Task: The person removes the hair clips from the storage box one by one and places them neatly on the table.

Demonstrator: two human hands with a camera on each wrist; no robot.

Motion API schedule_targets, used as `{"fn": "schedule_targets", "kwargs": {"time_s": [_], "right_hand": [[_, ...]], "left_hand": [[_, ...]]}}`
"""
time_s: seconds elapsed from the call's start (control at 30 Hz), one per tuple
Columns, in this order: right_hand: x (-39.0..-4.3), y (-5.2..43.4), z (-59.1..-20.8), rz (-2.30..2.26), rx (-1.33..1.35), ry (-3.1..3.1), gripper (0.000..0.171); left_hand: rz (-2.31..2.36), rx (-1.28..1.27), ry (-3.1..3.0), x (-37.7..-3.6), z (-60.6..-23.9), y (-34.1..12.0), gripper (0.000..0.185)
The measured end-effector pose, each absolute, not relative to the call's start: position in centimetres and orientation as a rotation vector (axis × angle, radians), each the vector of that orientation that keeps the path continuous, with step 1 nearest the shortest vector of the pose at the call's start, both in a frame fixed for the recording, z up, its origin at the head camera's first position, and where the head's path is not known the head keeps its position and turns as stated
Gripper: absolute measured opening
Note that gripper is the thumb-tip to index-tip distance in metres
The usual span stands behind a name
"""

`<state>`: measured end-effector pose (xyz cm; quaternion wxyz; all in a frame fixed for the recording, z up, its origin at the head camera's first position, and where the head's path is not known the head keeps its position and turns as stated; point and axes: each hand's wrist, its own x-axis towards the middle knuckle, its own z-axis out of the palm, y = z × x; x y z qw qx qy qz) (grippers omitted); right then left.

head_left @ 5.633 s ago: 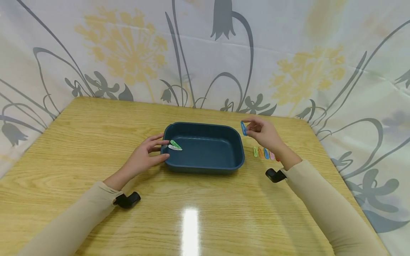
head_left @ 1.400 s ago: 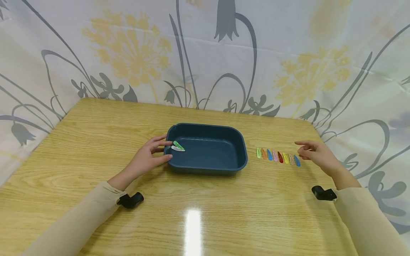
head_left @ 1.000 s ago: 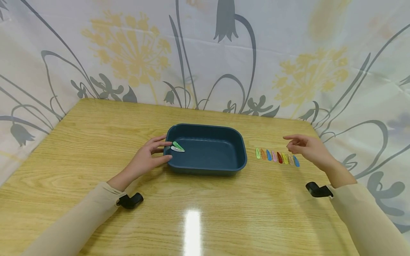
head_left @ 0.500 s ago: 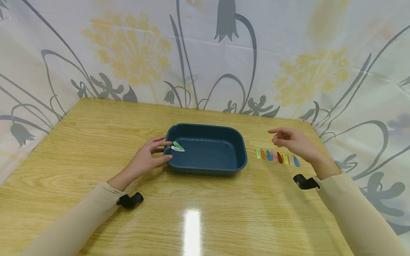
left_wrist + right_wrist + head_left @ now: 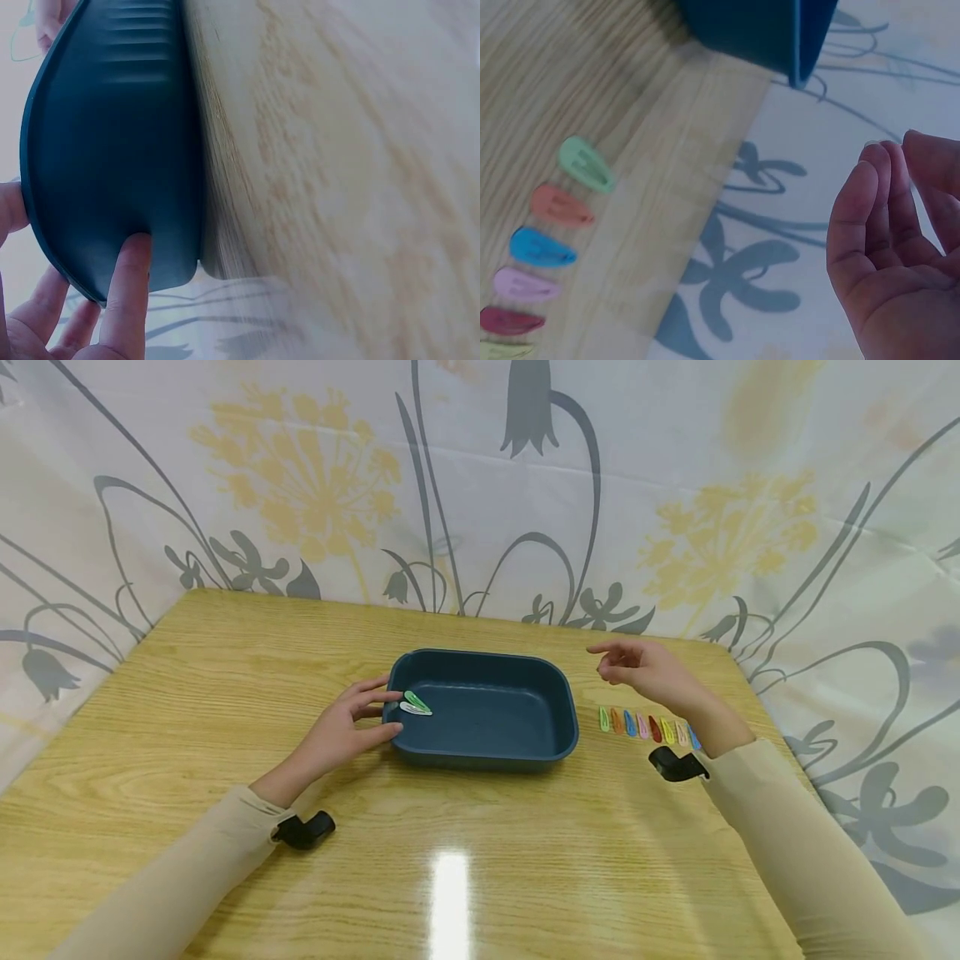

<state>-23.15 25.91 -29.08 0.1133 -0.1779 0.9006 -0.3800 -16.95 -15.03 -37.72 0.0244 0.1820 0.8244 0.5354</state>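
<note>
My left hand [image 5: 341,718] holds the left end of a dark blue rectangular tray [image 5: 480,758], fingers at the rim. In the left wrist view its thumb [image 5: 129,289] lies against the tray's outer wall. Inside the tray, close by those fingers, are a green hair clip [image 5: 417,702] and a white hair clip [image 5: 415,708]. My right hand [image 5: 645,672] hovers beyond the tray's right end, fingers loosely bent, with nothing in them. Below it on the table runs a row of hair clips, from a light green clip [image 5: 585,161] to a blue clip [image 5: 694,737], partly behind the wrist.
A wooden table [image 5: 300,893] carries everything. Floral cloth [image 5: 465,485] hangs along its back edge and both sides. Black wrist cameras jut inward from both sleeves, the right one [image 5: 675,765] overlapping the near side of the clip row in the head view.
The blue clip pinched by the right hand at first is out of it; a blue clip lies at the row's right end. Since then that hand has moved left toward the tray. Left hand still.
</note>
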Motion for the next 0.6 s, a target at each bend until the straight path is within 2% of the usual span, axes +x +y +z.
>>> {"fn": "schedule_targets", "kwargs": {"time_s": [0.6], "right_hand": [[-25.5,18.3,-29.0,-1.145,-0.656,2.525,0.035]], "left_hand": [[1.665,0.565,2.537,-16.9,-37.6,-15.1,0.045]]}}
